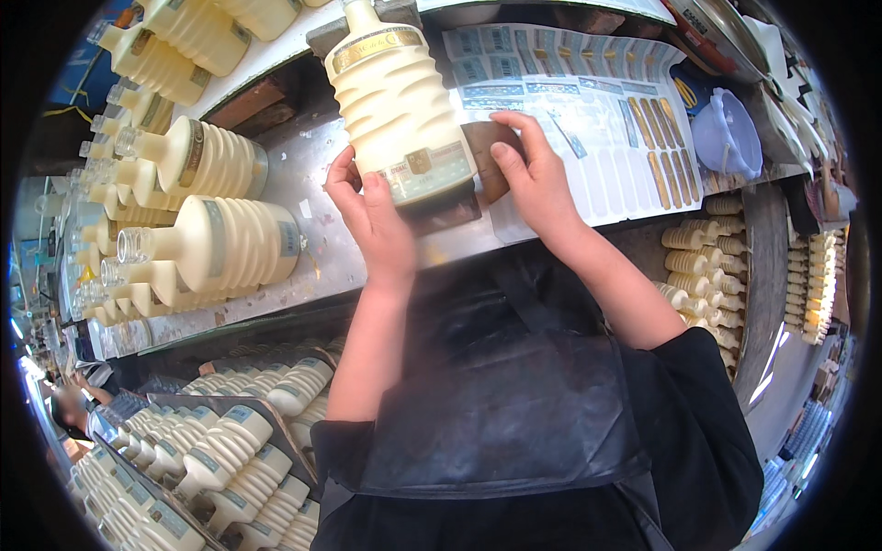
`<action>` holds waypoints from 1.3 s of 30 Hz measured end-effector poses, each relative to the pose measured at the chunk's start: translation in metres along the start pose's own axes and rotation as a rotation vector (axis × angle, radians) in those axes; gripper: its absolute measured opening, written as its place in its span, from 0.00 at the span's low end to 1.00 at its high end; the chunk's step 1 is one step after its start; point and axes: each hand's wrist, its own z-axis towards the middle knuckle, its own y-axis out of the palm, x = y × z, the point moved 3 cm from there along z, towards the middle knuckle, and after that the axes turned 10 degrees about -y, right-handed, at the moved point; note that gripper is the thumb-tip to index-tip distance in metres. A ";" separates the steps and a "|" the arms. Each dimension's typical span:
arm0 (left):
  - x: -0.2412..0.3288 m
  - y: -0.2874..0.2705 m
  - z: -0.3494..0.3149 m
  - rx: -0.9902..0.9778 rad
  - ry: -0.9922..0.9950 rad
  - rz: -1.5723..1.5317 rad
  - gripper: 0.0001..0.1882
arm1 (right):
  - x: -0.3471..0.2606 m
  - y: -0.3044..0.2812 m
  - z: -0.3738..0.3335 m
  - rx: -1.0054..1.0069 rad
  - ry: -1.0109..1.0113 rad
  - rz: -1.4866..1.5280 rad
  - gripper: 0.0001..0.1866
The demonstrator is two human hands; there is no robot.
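Fingers of the left hand (pixel 375 220) grip the bottle (pixel 395 106) at its seven o'clock, those of the right hand (pixel 542 179) pinching a brown pad (pixel 490 161) at its four. Probably stiff, smooth and breakable, with some weight, it should hold best by its ribs. It lies at twelve o'clock, cream-coloured, gold-banded at the shoulder, pale-labelled near the base.
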 end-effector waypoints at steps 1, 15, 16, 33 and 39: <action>0.000 -0.002 0.000 -0.011 -0.018 -0.020 0.26 | -0.003 -0.002 0.003 0.015 -0.050 -0.024 0.18; -0.005 -0.019 0.008 -0.102 -0.157 -0.241 0.23 | -0.037 0.005 -0.004 0.091 -0.355 -0.052 0.14; -0.006 -0.020 0.009 -0.105 -0.162 -0.260 0.22 | -0.044 0.005 -0.011 0.055 -0.442 -0.139 0.13; -0.003 -0.036 0.009 -0.202 -0.424 -0.553 0.20 | -0.139 0.071 -0.010 -0.254 -1.103 -0.679 0.07; -0.009 -0.041 0.009 -0.225 -0.440 -0.579 0.26 | -0.122 0.090 -0.020 -0.358 -1.100 -0.670 0.07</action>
